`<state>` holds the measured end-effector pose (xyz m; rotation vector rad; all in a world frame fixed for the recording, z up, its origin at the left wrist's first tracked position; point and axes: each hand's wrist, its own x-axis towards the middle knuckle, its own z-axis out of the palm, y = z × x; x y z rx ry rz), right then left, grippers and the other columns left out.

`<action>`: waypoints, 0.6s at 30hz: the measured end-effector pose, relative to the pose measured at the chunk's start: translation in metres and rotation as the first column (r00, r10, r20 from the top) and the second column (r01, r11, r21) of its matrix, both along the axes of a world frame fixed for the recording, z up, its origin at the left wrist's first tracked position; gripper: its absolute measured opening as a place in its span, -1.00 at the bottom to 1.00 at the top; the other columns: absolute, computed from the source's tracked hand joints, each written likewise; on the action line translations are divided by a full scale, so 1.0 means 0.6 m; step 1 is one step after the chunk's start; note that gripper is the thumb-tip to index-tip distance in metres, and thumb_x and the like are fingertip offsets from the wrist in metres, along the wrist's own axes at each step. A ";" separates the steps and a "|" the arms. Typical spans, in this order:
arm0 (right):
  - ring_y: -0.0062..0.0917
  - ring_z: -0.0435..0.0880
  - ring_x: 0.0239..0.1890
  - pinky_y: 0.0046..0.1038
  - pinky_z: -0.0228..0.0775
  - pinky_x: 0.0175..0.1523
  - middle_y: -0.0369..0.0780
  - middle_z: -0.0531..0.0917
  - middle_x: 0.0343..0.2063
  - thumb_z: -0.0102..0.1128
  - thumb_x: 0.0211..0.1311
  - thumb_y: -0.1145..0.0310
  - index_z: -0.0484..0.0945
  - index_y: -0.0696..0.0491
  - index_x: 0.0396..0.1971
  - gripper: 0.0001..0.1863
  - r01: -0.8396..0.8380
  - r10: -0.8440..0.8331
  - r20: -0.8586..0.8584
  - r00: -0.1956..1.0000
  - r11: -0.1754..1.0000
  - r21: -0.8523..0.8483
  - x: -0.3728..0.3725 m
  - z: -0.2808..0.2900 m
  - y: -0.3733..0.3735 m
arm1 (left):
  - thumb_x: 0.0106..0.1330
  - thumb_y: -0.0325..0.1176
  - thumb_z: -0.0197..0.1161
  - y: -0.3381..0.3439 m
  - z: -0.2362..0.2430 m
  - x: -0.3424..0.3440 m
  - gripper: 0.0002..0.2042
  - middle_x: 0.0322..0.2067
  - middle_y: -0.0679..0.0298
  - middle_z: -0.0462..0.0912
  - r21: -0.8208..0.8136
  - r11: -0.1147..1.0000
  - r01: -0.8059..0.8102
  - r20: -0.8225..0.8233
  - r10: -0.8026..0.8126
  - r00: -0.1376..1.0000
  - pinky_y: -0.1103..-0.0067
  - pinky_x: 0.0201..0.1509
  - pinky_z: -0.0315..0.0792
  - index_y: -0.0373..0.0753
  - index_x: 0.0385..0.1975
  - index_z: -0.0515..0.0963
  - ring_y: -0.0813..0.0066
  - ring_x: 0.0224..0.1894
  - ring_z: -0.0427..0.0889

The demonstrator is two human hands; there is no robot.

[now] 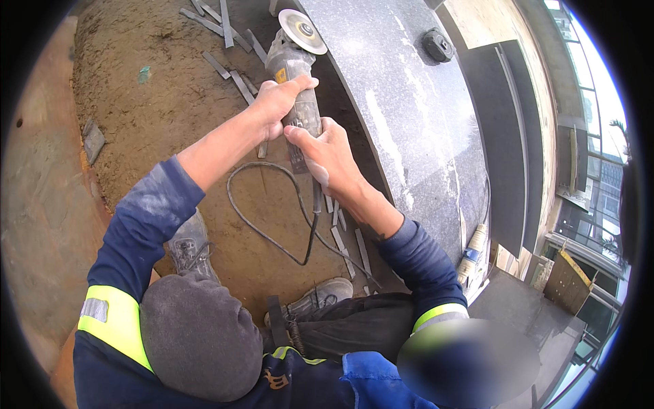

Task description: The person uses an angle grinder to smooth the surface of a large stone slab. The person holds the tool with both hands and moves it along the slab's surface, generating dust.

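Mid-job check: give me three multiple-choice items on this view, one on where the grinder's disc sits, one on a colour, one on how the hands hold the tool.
1. Where is the disc of the angle grinder?
A. at the edge of the grey stone slab
B. flat on the sand
C. against a shoe

2. What colour are the bands on the sleeves?
A. red
B. yellow-green
C. white

3. How is the grinder held?
A. left hand only
B. lying loose
C. both hands

Answers: 1 A, the disc meets the slab's rim. 2 B, bright bands on dark blue sleeves. 3 C, left hand and right hand both wrap its body.
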<state>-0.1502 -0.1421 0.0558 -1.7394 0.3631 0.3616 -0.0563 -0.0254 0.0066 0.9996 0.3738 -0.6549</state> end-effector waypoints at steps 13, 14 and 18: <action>-0.60 0.59 -0.53 -0.52 0.39 -0.47 -0.19 0.62 -0.48 0.36 0.22 0.22 0.48 0.24 -0.25 -0.62 -0.007 0.006 0.014 1.000 0.999 0.033 0.033 -0.007 0.005 | 0.18 -0.26 0.47 0.006 -0.001 0.035 -0.57 -0.32 0.15 0.55 0.044 0.998 0.040 0.002 -0.040 0.999 0.29 -0.30 0.66 -0.44 -0.13 0.47 0.34 -0.36 0.64; -0.60 0.59 -0.53 -0.52 0.39 -0.47 -0.19 0.62 -0.48 0.36 0.22 0.22 0.49 0.24 -0.25 -0.62 -0.005 0.004 0.008 1.000 0.999 0.041 0.037 -0.007 0.005 | 0.18 -0.25 0.46 0.006 0.000 0.038 -0.56 -0.32 0.15 0.55 0.054 0.998 0.041 0.001 -0.041 0.999 0.29 -0.30 0.67 -0.44 -0.12 0.47 0.34 -0.36 0.64; -0.60 0.58 -0.54 -0.52 0.39 -0.45 -0.20 0.62 -0.49 0.36 0.22 0.23 0.49 0.24 -0.26 -0.63 0.015 -0.015 0.001 1.000 0.996 0.093 0.046 -0.009 0.008 | 0.26 -0.23 0.42 0.006 0.004 0.047 -0.65 -0.42 0.18 0.57 0.065 0.996 0.053 0.005 -0.054 0.999 0.35 -0.36 0.69 -0.35 -0.20 0.47 0.31 -0.47 0.68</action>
